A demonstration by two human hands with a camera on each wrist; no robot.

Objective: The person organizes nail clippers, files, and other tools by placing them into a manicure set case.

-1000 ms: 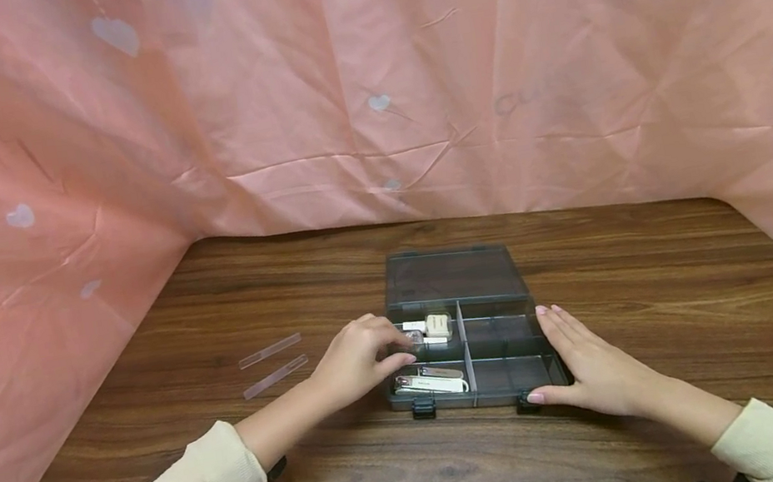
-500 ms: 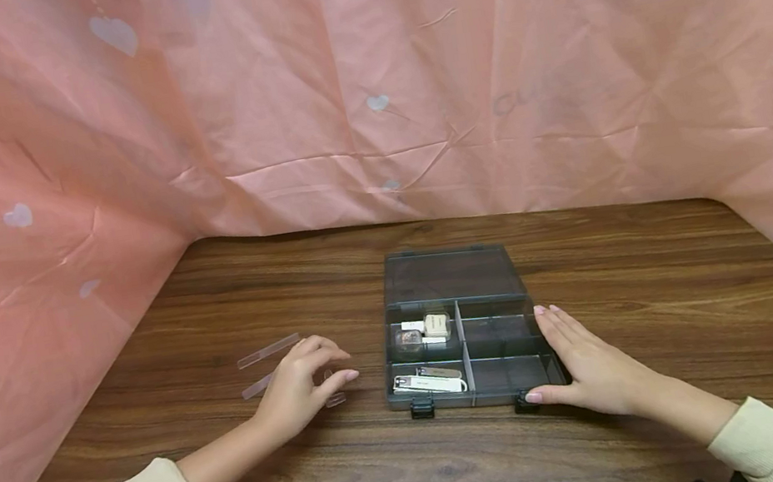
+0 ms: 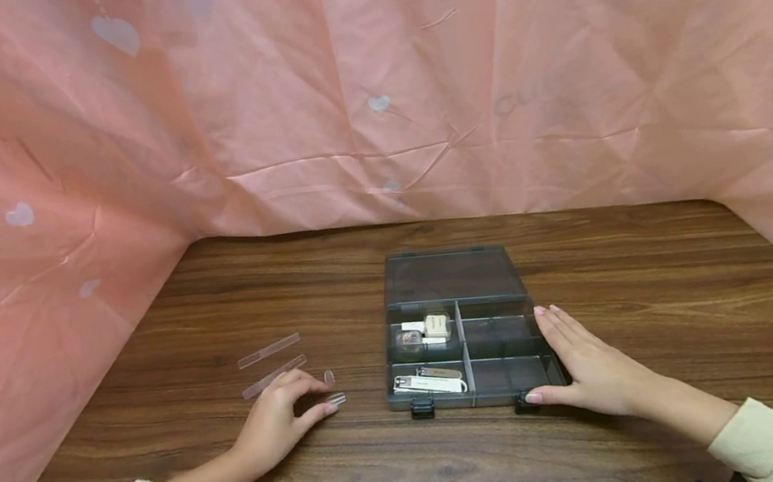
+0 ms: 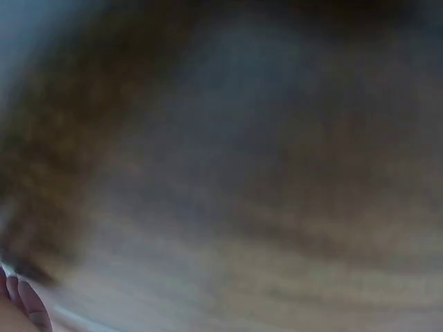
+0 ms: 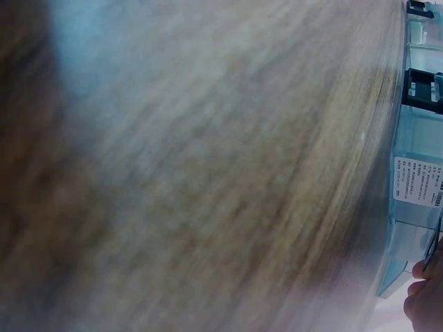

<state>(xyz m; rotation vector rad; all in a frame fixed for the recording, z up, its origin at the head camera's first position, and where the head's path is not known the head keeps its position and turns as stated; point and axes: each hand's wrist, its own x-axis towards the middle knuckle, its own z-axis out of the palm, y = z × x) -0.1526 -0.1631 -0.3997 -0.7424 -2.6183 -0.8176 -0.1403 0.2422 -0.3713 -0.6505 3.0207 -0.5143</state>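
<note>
My left hand (image 3: 274, 423) is low over the table, thumb and fingers apart, beside a short clear plastic piece (image 3: 336, 399) near the thumb tip. Just past the fingertips is a small clear round piece (image 3: 329, 378). A dark see-through compartment box (image 3: 473, 398) lies with its lid (image 3: 451, 274) folded back. The flat right hand (image 3: 600, 367) rests against its right side, thumb at a front latch (image 3: 526, 402). In the front left compartment are a white nail clipper (image 3: 430, 384) and a smaller clipper (image 3: 439, 372). Several small white and clear items (image 3: 436, 326) fill the back left one.
Two long clear strips (image 3: 269, 350) lie on the wooden table (image 3: 423, 471) behind the left hand. Pink cloth (image 3: 366, 109) encloses the back and sides. The left wrist view is mostly blurred; the right wrist view shows the box's labelled side (image 5: 419, 181).
The left hand has come out of the box's left compartments and moved left, down to the small clear pieces on the table. My right hand stays at the box.
</note>
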